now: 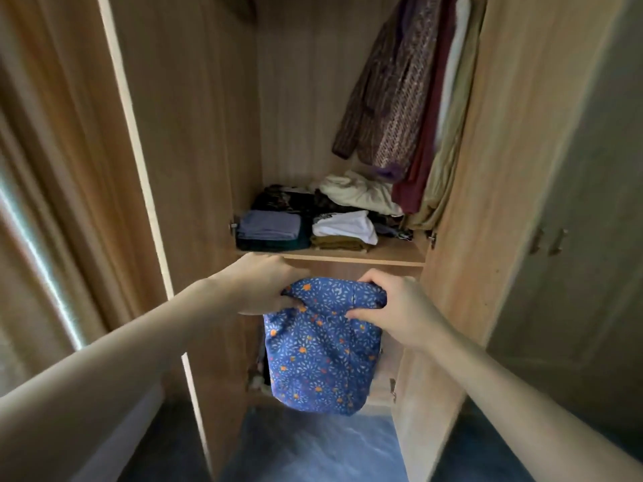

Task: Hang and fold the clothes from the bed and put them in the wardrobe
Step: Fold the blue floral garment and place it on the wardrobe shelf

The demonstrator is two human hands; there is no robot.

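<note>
My left hand (264, 287) and my right hand (389, 307) both grip the top edge of the folded blue flowered cloth (320, 349), in the lower middle of the frame. It hangs down between them, in front of the lower part of the open wardrobe (195, 133). Just above my hands is a shelf (382, 255) with folded clothes (271, 227). Hanging clothes (400, 99) fill the upper right. Below, blurred, is maybe a blue floor (313, 450).

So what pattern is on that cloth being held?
The folded cloth is blue with small white leaves and orange flowers; head view.
</note>
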